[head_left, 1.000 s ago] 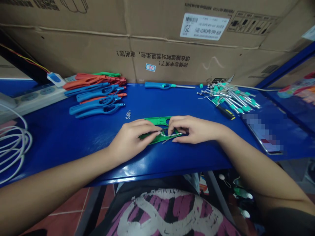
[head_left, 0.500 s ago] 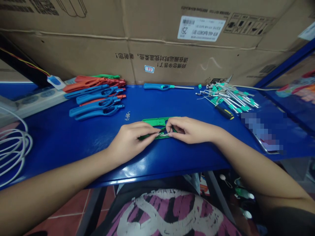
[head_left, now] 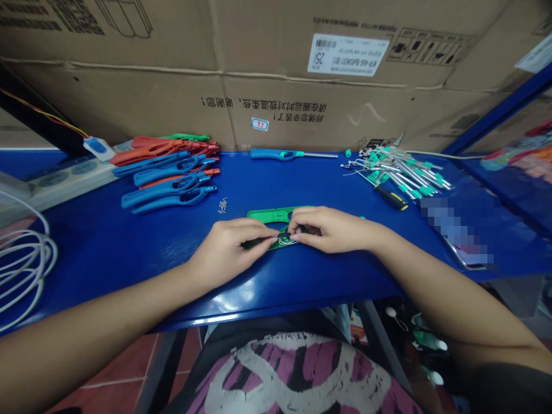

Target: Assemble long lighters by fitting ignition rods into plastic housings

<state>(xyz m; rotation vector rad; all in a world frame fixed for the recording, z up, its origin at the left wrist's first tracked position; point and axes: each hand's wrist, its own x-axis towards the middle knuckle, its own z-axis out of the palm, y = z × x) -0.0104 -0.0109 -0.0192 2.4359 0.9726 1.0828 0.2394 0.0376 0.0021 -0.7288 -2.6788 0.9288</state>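
Observation:
Two green plastic shell halves lie at the middle of the blue table. The rear half point(head_left: 269, 215) is partly behind my right hand. The front half point(head_left: 276, 245) holds a white wire point(head_left: 286, 241) and lies under my fingertips. A small black part point(head_left: 283, 234) sits between both hands. My left hand point(head_left: 233, 241) pinches at its left side, thumb and forefinger together. From the right, my right hand point(head_left: 325, 229) has its fingertips pressed together at the same part. What exactly the right fingers grip is too small to tell.
Blue and red lighter shells point(head_left: 168, 172) are piled at the left, near small pins point(head_left: 222, 205). A blue lighter point(head_left: 273, 154) lies at the back. Metal rods point(head_left: 405, 169), a screwdriver point(head_left: 391, 198) and a phone point(head_left: 459, 236) are at the right. A cardboard box point(head_left: 276, 80) stands behind.
My right fingertips have moved slightly left and closed in on the black part by my left fingertips. The white wire now lies lower, in the front shell half.

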